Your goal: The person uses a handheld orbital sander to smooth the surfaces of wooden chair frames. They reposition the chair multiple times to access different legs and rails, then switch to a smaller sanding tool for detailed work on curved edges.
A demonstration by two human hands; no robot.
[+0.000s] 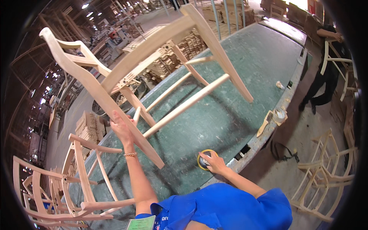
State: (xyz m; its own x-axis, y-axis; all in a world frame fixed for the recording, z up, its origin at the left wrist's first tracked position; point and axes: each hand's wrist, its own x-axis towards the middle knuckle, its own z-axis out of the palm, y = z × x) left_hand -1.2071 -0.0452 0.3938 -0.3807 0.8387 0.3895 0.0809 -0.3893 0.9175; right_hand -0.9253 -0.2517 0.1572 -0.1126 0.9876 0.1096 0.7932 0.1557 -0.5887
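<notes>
A pale bare-wood chair frame without a seat stands on the green tabletop, its legs joined by round rails. My left hand is closed round its near leg, with the fingers partly hidden behind the wood. Lower right of the chair, close to the table's near edge, my right hand is closed over a round dark thing with a yellow rim. That round thing rests on the tabletop, partly covered by my fingers, and its exact kind does not show.
The green table stretches away to the far right. On its right edge lie a wooden-handled brush and a small round container. More chair frames crowd the left, others stand on the right floor. A person works beyond.
</notes>
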